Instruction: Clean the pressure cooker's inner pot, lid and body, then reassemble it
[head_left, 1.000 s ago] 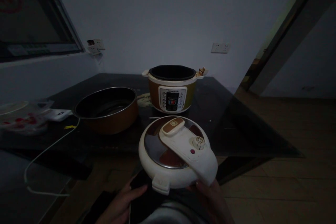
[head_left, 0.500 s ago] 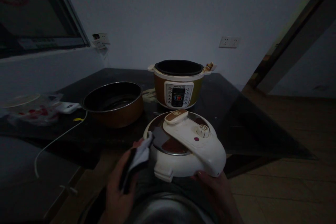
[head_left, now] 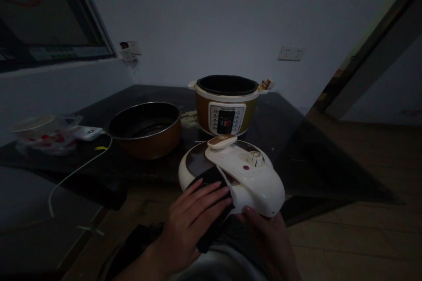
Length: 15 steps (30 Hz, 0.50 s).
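I hold a white pressure-cooker lid with a brown metal top in front of me, above my lap. My right hand grips its near right edge from below. My left hand lies on the lid's near left part with fingers stretched flat, pressing a dark cloth against it. The open brown cooker base with a white control panel stands on the dark table behind the lid.
A brown inner pot sits left of the cooker. A white cable runs off the table's left edge from a white plug block. A plastic bag and bowl lie at far left. Wooden floor stretches to the right.
My left hand rose with the cloth and moved right onto the lid, now pressing it flat on the near left part. The lid shifted slightly away from me.
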### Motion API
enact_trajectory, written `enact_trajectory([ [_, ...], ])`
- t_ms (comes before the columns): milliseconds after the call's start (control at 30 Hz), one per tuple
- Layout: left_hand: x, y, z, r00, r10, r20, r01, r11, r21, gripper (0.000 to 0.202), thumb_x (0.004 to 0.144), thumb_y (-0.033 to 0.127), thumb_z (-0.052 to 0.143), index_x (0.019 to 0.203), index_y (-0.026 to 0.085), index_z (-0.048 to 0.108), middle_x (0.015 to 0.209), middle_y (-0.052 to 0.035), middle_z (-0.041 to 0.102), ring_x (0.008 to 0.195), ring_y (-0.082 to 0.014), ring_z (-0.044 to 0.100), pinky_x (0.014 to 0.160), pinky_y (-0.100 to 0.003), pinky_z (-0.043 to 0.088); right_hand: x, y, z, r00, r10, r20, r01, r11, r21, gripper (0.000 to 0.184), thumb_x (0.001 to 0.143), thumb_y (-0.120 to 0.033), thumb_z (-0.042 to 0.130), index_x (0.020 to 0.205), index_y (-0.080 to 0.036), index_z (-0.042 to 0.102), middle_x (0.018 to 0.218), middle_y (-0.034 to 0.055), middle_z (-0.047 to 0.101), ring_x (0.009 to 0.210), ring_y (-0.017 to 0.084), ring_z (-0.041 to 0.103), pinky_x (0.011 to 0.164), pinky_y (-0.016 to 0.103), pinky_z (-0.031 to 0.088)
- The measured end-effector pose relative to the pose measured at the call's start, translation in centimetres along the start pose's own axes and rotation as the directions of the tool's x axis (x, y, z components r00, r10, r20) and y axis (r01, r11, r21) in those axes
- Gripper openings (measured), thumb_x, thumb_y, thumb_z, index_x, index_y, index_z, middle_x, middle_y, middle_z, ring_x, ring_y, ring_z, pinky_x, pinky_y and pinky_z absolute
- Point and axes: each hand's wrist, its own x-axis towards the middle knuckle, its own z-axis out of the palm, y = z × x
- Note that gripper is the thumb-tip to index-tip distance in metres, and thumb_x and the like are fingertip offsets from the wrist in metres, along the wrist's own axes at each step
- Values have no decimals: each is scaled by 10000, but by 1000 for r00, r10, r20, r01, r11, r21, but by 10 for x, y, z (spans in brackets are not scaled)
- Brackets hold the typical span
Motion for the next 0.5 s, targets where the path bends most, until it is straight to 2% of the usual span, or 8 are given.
enact_trajectory([
  [100,15,9,2,997,41,70,-50,990,135,639,808,119,507,1434,199,402,1463,-76,440,1365,-292,391,1157,-471,229,2,4,-1,1000,-4,-5,4,1000,10,855,522,-238,893,1308,-206,556,1047,127,743,846,262,711,674,335,582],
  [200,25,20,11,994,-6,110,-18,974,224,625,838,61,410,1451,172,355,1497,-69,365,1391,-256,342,1162,-441,236,4,10,-4,998,-38,41,37,998,44,856,516,-218,896,1302,-232,558,1100,109,730,929,252,700,781,337,569],
  [333,31,32,22,986,-21,165,-5,988,157,581,886,47,358,1454,172,341,1512,-67,303,1413,-252,268,1168,-438,214,7,16,-8,996,-72,48,71,997,21,828,542,-285,887,1302,-250,561,1157,105,709,1039,258,670,941,366,505],
  [433,32,35,27,977,-38,212,18,995,94,587,915,60,335,1478,217,276,1532,-44,250,1426,-252,219,1173,-464,173,10,19,-14,995,-95,21,96,995,-26,814,524,-339,884,1275,-235,588,1122,123,720,1062,302,659,933,408,508],
  [500,33,35,29,965,-9,262,-12,997,77,594,931,76,319,1494,234,216,1544,-31,219,1436,-242,187,1177,-465,146,11,21,-19,996,-83,36,85,995,-55,741,559,-365,857,1247,-239,611,1097,120,728,1083,316,647,919,425,517],
])
